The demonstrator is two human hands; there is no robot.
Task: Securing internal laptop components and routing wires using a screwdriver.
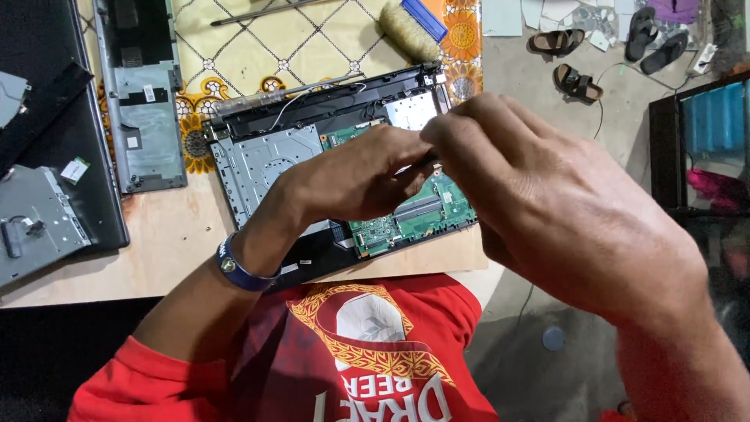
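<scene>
While bent over the opened laptop base (312,148) on the worktop (180,242), left hand (351,176) and right hand (562,211) close together, fingertips meeting on a thin dark tool, barely visible between them, just above the green circuit board (426,211). Cannot tell how tightly either pinches it. Well to the left of the left hand, a detached grey cover panel (144,109) and a silver drive (35,219); beyond both hands, a brush (410,27); off past the right hand, sandals (578,82) on the floor.
</scene>
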